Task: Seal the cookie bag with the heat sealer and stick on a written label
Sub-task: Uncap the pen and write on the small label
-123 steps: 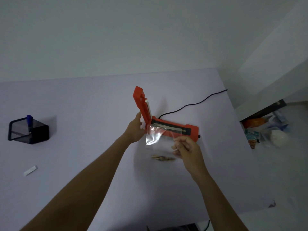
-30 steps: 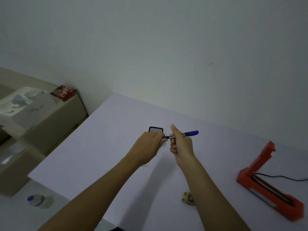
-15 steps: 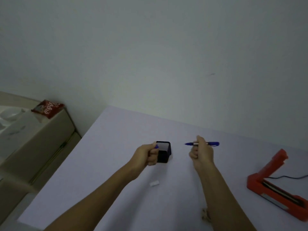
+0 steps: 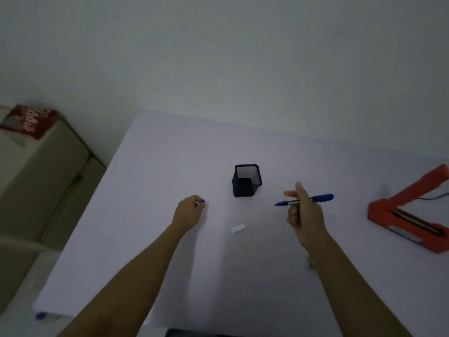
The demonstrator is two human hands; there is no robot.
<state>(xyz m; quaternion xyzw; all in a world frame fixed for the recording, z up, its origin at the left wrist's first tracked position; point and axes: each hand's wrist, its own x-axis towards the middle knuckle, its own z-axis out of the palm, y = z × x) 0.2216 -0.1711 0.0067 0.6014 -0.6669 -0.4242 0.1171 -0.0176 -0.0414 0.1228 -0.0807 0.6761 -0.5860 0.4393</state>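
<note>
Step in hand, as judged: writing the label. The pen is uncapped, nothing is written yet.

Right hand point(image 4: 305, 215): grip closed around the blue pen point(image 4: 305, 200), which is held roughly level above the bench point(image 4: 158, 166), tip pointing left toward the pen holder point(image 4: 246, 181). Thumb raised, other fingers curled on the barrel.

Left hand point(image 4: 189, 211): grip closed in a loose fist on a small blue piece at the fingertips, presumably the pen cap point(image 4: 202, 201); too small to confirm.

Task items:
- 1 white label point(image 4: 238, 228) lies flat on the bench between the 2 hands, nearer the person than the holder and apart from both hands.
- Orange heat sealer point(image 4: 408, 215) sits at the right edge, arm raised, well apart from the label.
- The cookie bag cannot be made out. A small brownish object shows just beside the right forearm, unclear what.

Recommendations for this step:
1. Rotate the pen into a writing hold, tip down, before approaching; the present level hold will not write.
2. Set the cap down, or keep it tucked in the palm, and pin 1 end of the label with the left fingertips — the strip looks light and likely to skid under the tip.
3. Write with light pressure, keeping the heel of the hand off fresh ink.
4. Square the label to the body first — it lies slightly askew.
</note>
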